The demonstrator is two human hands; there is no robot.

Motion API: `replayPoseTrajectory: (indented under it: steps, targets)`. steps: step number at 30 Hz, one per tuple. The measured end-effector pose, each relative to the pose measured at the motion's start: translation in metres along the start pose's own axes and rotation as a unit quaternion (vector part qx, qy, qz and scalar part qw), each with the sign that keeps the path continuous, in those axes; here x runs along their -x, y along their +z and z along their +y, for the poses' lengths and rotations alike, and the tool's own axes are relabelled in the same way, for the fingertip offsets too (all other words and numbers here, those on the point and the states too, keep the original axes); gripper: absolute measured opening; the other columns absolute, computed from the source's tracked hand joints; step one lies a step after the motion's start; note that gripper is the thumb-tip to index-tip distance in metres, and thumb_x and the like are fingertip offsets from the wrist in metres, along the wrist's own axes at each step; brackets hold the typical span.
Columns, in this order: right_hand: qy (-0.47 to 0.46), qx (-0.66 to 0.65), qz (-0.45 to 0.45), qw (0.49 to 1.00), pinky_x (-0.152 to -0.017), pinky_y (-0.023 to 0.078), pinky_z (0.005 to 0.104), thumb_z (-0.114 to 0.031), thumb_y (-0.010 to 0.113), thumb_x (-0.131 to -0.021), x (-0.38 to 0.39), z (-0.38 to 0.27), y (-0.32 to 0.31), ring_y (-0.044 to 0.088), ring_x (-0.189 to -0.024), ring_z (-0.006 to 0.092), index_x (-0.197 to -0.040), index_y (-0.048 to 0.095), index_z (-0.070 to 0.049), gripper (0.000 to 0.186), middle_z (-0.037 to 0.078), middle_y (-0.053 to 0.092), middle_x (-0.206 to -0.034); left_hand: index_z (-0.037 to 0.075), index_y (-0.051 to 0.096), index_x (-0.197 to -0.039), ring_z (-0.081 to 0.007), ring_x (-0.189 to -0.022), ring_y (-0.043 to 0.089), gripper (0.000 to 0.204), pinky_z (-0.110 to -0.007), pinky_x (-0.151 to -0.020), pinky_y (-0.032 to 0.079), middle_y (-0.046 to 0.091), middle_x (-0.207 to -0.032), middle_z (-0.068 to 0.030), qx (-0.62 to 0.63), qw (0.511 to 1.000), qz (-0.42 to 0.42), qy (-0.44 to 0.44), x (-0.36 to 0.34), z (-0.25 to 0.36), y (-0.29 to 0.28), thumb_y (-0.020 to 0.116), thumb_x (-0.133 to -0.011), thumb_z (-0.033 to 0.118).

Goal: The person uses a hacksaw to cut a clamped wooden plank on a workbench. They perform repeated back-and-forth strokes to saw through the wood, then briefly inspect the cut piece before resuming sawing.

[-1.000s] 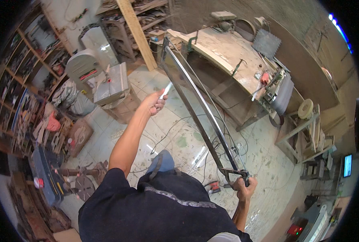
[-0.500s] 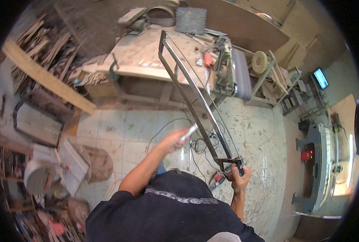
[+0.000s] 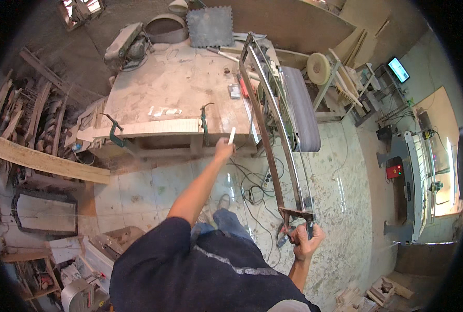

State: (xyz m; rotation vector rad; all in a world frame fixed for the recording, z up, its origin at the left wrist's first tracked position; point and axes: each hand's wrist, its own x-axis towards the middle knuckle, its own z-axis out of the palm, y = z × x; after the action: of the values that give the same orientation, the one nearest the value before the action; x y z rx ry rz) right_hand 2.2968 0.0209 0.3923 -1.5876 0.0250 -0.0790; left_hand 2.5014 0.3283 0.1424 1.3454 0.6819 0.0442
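My right hand (image 3: 305, 242) is closed round the dark handle of a long metal-framed saw (image 3: 260, 109). The saw stands tilted upward, its far end over the right side of the workbench (image 3: 174, 78); a thin line runs alongside its shiny bar. My left hand (image 3: 224, 149) is closed on a short whitish stick (image 3: 232, 135), held near the bench's front edge; its exact kind is unclear. A pale wooden strip (image 3: 158, 127) lies along that edge, with a green clamp (image 3: 116, 132) at its left and another clamp (image 3: 204, 122) at its right.
Black cables (image 3: 255, 192) and a power tool (image 3: 283, 235) lie on the floor by my feet. A grey sanding belt (image 3: 301, 109) stands right of the bench. A long board (image 3: 44, 158) juts in from the left. A machine with a red box (image 3: 394, 171) stands far right.
My left hand with the stick has reached forward toward the bench edge. The saw has come more upright in my right hand. My view has shifted, bringing the bench and clamps nearer.
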Motion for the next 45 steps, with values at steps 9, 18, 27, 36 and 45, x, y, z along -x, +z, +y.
replayPoseTrajectory:
  steps: [9,18,27,36,45]
  targets:
    - [0.054,0.006,-0.021,0.998,-0.044,0.032,0.0224,-0.028,0.073,-0.084,-0.055,0.021,0.039,0.044,-0.047,0.0066,-0.071,0.054,-0.003,0.034,-0.001,0.051,-0.057,-0.003,0.038,-0.141,-0.0333,-0.124,0.053,0.068,-0.038,-0.101,0.043,0.053,-0.134,-0.0258,-0.181,0.978,0.02,0.103,-0.092,0.022,0.004,0.067,-0.084,0.021]
    - [-0.054,0.141,-0.073,0.986,-0.059,0.045,0.0314,-0.018,0.077,-0.077,-0.088,-0.008,0.069,0.057,-0.063,0.0149,-0.078,0.066,-0.001,0.021,0.007,0.061,-0.068,0.003,0.067,-0.11,-0.0145,-0.08,0.062,0.027,-0.03,-0.07,0.051,0.067,-0.091,-0.0062,-0.114,0.986,-0.122,0.016,-0.025,-0.042,-0.095,0.063,-0.093,0.024]
    - [-0.116,0.114,-0.104,0.981,-0.05,0.036,0.0331,-0.033,0.073,-0.086,-0.018,-0.03,0.166,0.044,-0.048,0.0193,-0.076,0.054,-0.004,0.036,0.007,0.049,-0.056,0.001,0.058,-0.097,-0.0154,-0.056,0.058,0.011,-0.028,-0.047,0.047,0.061,-0.078,-0.007,-0.207,0.972,-0.075,-0.085,0.013,-0.083,-0.275,0.057,-0.091,0.011]
    - [-0.115,0.099,-0.014,0.988,-0.052,0.034,0.0258,-0.034,0.074,-0.086,0.038,-0.091,0.25,0.043,-0.055,0.0078,-0.082,0.059,-0.004,0.034,-0.001,0.05,-0.06,0.001,0.059,-0.094,-0.0157,-0.052,0.057,0.01,-0.03,-0.046,0.048,0.061,-0.075,-0.0079,-0.221,0.961,-0.166,-0.001,-0.084,-0.085,-0.331,0.056,-0.091,0.009]
    - [-0.126,-0.052,-0.067,0.988,-0.05,0.034,0.03,-0.03,0.072,-0.089,0.091,-0.052,0.298,0.042,-0.052,0.0099,-0.07,0.057,-0.004,0.036,0.001,0.048,-0.055,-0.001,0.06,-0.098,-0.0174,-0.055,0.06,0.013,-0.03,-0.046,0.048,0.063,-0.081,-0.0111,-0.202,0.965,-0.133,-0.104,0.026,-0.117,-0.42,0.059,-0.089,0.008]
